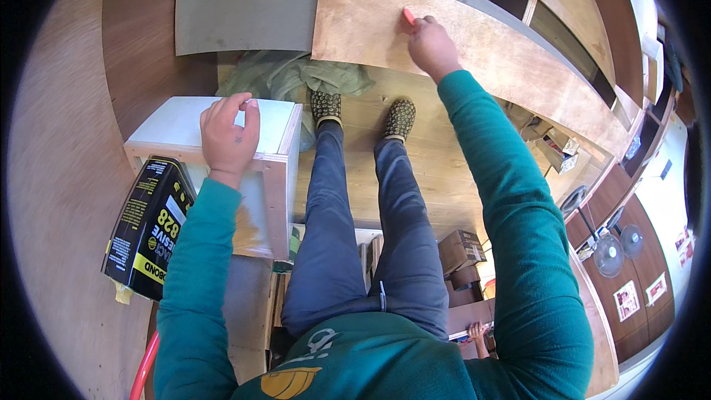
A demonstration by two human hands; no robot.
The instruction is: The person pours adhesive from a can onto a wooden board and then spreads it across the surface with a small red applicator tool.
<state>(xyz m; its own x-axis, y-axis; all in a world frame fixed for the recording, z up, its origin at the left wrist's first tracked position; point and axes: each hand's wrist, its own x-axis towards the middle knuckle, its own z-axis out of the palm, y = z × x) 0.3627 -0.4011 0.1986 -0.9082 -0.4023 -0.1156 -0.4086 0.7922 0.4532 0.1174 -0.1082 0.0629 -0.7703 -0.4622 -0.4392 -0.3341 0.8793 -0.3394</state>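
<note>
My right hand [433, 48] is closed around a small red, flat-looking tool [409, 16], most of it hidden by the fingers. The tool is over a thin plywood sheet [474, 37], which has a damp-looking sheen. At the left, above a white-topped wooden box [174, 120], my left hand [231, 133] has its fingers curled and the thumb near the index finger. Whether anything lies between those fingers is hidden. Beside that forearm stands a black and yellow rectangular tin [152, 226].
A grey sheet [244, 11] lies partly under the plywood. Crumpled greenish plastic [296, 74] covers some floor by my shoes. Cardboard boxes [461, 252] and fans [609, 253] stand at the right. Another person's hand [478, 332] shows at the lower right.
</note>
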